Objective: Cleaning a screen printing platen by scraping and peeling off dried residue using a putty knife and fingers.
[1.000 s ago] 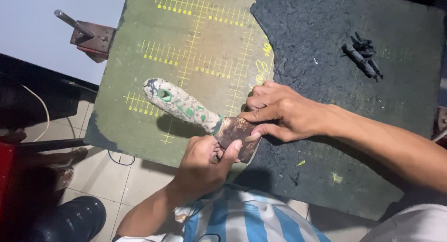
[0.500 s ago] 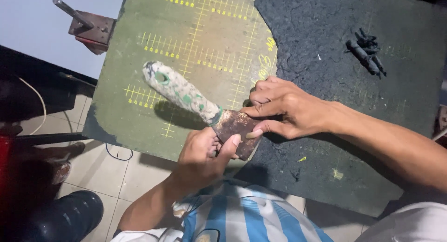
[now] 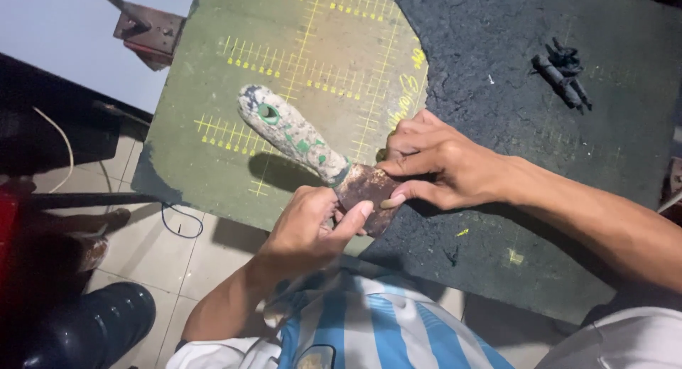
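Two bare hands are meeting over a putty knife [image 3: 323,156] at the near edge of a green cutting mat [image 3: 213,149]. The left hand [image 3: 309,230] is closing around the neck where handle meets blade, its thumb pressing across the rusty blade from below. The right hand [image 3: 444,166] is pinching the blade's far edge between thumb and curled fingers, the palm resting on a dark, crumbly sheet [image 3: 511,127] that is covering the right part of the mat. The knife's handle, speckled with pale dried paste and green patches, is pointing up and to the left, lifted enough to be casting a shadow on the mat's yellow grid. Farther out, small black bits [image 3: 561,74] are lying on the dark sheet, and a metal bracket [image 3: 145,31] is sitting beyond the mat's top-left corner.
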